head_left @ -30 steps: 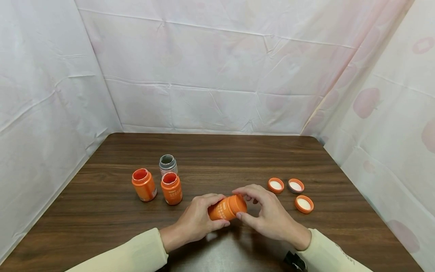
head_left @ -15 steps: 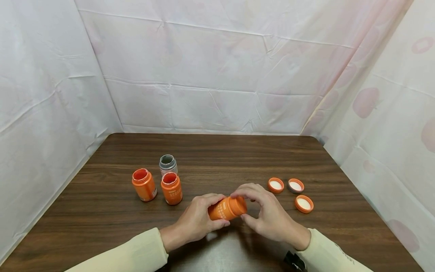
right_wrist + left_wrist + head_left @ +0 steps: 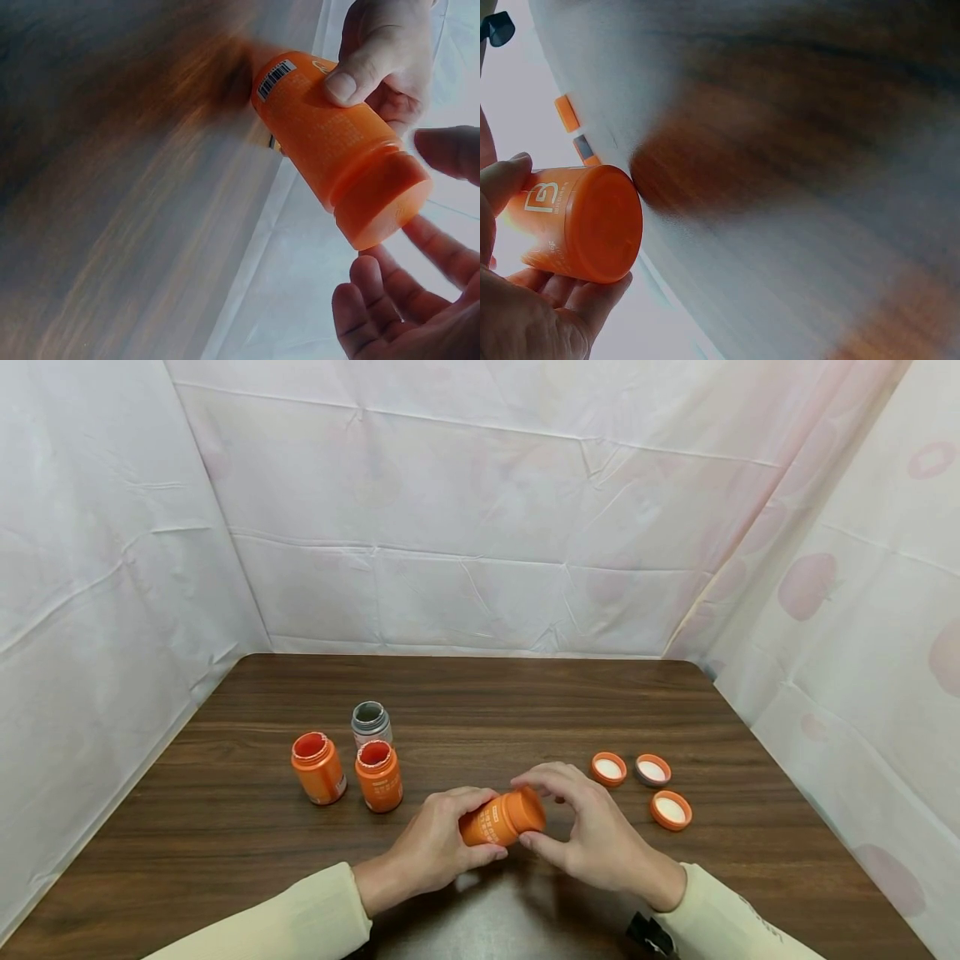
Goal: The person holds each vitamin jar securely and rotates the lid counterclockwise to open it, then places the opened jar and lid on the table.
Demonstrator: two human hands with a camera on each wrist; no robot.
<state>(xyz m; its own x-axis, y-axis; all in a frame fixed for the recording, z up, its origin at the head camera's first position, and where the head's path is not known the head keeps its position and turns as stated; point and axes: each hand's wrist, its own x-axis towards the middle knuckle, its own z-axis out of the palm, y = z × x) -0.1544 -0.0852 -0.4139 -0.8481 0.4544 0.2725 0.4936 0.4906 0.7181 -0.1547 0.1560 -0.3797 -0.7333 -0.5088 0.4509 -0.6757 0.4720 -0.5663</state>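
My left hand grips an orange plastic bottle round its body, thumb on the near side and fingers on the far side. It lies tilted, its base toward the left palm and its orange screw lid to the right. My right hand has thumb and fingertips round the lid's edge. In the right wrist view the lid sits on the bottle's neck, and a barcode shows near the base. The left wrist view shows the bottle's round base facing the camera.
At left on the wooden table stand two lidless orange bottles and a grey one. Three loose lids lie white liners up at right. Pale cloth hangs round the table.
My right thumb and fingers shift back and forth slightly round the lid. The left hand keeps the bottle in the same place; the other bottles and lids have not moved.
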